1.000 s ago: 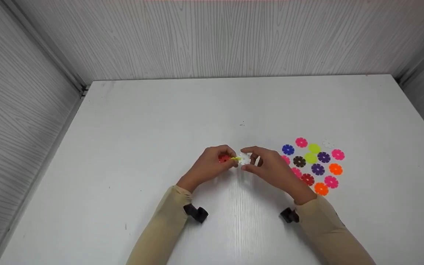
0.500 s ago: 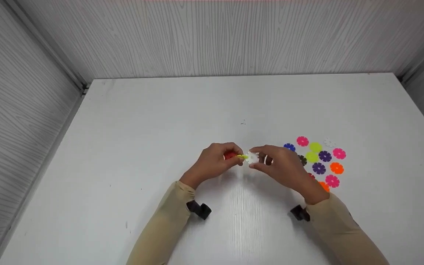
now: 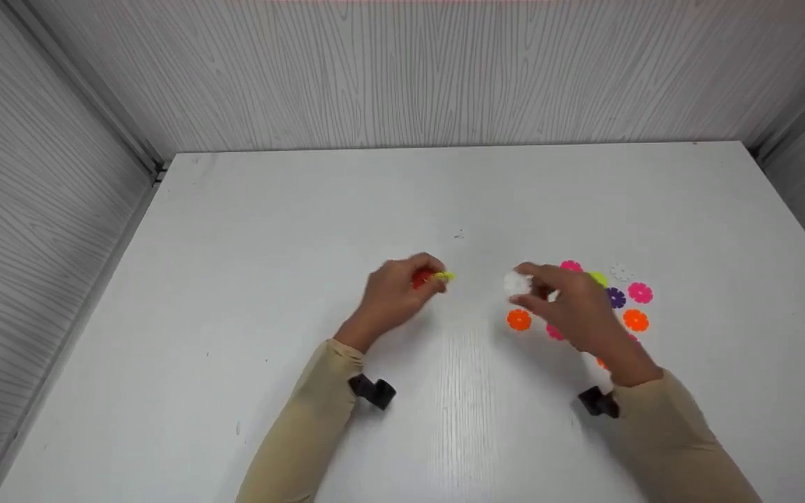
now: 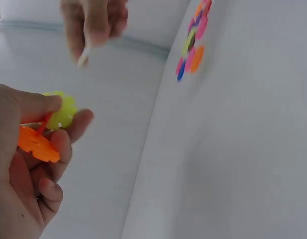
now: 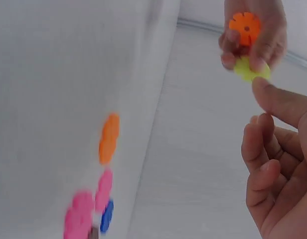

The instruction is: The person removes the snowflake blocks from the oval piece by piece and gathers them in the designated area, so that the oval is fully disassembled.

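My left hand (image 3: 399, 290) pinches a small joined cluster of notched plastic discs above the table. In the left wrist view, the cluster has a yellow disc (image 4: 64, 110), a red one (image 4: 43, 124) seen edge-on and an orange disc (image 4: 39, 144). To the right, my right hand (image 3: 574, 304) holds a white notched disc (image 3: 516, 284) between thumb and fingers. A gap separates the white disc from the cluster. In the right wrist view the white disc cannot be made out.
Loose flower-shaped discs lie at the right, partly hidden by my right hand and forearm. Among them are an orange disc (image 3: 519, 320), a pink disc (image 3: 640, 293), a purple disc (image 3: 615, 297) and a white disc (image 3: 620, 272). Panels stand behind and beside the white table (image 3: 270, 230).
The white disc, earlier against the yellow disc, has moved right and apart in my right hand. My left hand has shifted slightly left and away from me. An orange loose disc now shows.
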`<control>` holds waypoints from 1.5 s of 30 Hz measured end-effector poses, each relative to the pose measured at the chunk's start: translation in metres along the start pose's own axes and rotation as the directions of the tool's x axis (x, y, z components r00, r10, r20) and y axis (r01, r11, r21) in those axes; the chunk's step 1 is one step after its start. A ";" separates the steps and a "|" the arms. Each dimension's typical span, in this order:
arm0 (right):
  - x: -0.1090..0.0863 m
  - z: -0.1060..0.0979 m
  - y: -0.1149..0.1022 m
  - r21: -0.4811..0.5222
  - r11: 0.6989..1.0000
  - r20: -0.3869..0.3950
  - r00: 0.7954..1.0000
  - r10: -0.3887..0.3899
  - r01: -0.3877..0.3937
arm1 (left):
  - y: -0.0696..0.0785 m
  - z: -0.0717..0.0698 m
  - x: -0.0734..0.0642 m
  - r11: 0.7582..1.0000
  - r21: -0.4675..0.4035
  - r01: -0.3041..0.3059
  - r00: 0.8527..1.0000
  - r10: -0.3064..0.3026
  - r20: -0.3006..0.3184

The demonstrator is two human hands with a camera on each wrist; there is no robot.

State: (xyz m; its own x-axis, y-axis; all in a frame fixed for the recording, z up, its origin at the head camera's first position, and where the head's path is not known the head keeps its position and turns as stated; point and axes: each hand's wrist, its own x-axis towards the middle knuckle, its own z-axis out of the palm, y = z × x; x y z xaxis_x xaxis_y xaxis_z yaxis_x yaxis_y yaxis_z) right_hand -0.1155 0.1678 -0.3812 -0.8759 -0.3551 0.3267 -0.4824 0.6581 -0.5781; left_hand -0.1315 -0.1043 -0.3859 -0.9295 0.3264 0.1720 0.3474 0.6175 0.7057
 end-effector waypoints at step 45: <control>-0.026 -0.008 0.026 -0.166 0.961 0.484 0.831 0.274 -0.220 | -0.042 -0.015 -0.015 0.971 -0.163 0.176 0.953 -0.127 0.275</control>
State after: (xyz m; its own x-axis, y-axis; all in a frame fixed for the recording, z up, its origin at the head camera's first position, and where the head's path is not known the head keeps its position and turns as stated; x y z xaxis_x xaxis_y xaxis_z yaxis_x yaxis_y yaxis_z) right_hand -0.1051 0.1990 -0.3985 -0.8646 -0.4364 -0.2489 -0.2695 0.8210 -0.5033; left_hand -0.1340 -0.1453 -0.4079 -0.8958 0.4294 -0.1145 0.1533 0.5404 0.8273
